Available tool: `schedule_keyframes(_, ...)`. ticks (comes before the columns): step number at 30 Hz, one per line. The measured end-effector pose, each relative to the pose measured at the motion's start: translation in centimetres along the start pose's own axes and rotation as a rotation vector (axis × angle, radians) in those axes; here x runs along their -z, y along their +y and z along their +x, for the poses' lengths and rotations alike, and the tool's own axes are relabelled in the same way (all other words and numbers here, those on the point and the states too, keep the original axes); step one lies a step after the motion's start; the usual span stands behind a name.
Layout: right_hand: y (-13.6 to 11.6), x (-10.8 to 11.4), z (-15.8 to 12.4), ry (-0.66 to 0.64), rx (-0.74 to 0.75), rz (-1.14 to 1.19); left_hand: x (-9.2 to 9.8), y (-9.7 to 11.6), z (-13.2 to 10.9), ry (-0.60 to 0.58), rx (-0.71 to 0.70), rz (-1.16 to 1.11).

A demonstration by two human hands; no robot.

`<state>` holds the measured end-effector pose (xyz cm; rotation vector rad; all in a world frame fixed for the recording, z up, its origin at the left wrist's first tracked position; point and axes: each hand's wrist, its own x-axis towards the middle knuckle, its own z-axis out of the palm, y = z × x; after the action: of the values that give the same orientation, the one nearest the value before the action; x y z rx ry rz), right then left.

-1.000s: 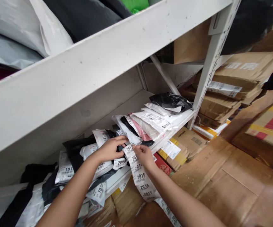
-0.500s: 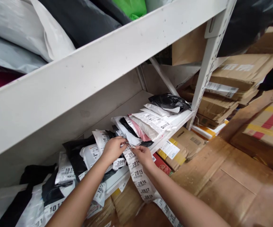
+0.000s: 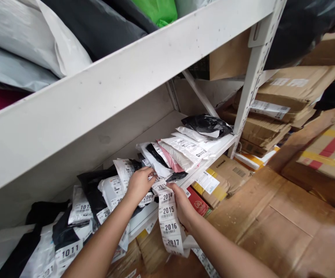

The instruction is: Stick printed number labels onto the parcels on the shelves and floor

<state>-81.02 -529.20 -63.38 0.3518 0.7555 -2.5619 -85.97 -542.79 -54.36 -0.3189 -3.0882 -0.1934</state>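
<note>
White paper strip of numbered barcode labels (image 3: 169,212) hangs from the hands in front of the pale metal shelf (image 3: 148,215), its upper end between them and its lower end curling below the right hand (image 3: 184,206); from my remote view I read 2013 down to 2017. On the right I have the fingers closed in a pinch, the thumb lying along the strip's edge by 2013. On the left hand (image 3: 140,183) I see the fingers curled nearly together at the strip's top end, but I cannot tell whether they grip the paper or merely touch it. To manage this end well, I judge that both pinches should sit close to the seam between two labels, with any pull short and along that seam, so the thin paper parts straight. I would let the loose length hang free of the forearm, since a snag could twist it. I would also hold the left wrist light over the small white label marked 2009 (image 3: 148,199) and clear of the glossy white plastic packet (image 3: 157,164) just behind, as the packets look slippery and easily shifted.
</note>
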Motion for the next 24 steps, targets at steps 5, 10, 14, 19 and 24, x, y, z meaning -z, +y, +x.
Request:
schedule_keyframes(5,1.0,1.2,0.8,-0.094,0.129,-0.197,-0.3,0.2,-0.2,0.024,0.009,0.016)
schedule_keyframes(10,2.0,1.7,1.4,-0.022,0.179,-0.268,-0.8,0.2,-0.6,0.127,-0.05,0.04)
schedule_keyframes(14,2.2,1.4,1.0,0.041,0.073,-0.205,-0.6,0.0,-0.3,0.183,-0.108,0.032)
schedule_keyframes(19,3.9,1.7,-0.6,0.032,0.016,-0.206,-0.5,0.0,0.1,0.158,-0.062,-0.029)
schedule_keyframes(24,4.9,3.9,-2.0,-0.012,0.311,-0.381,-0.3,0.7,0.3,0.131,-0.012,0.091)
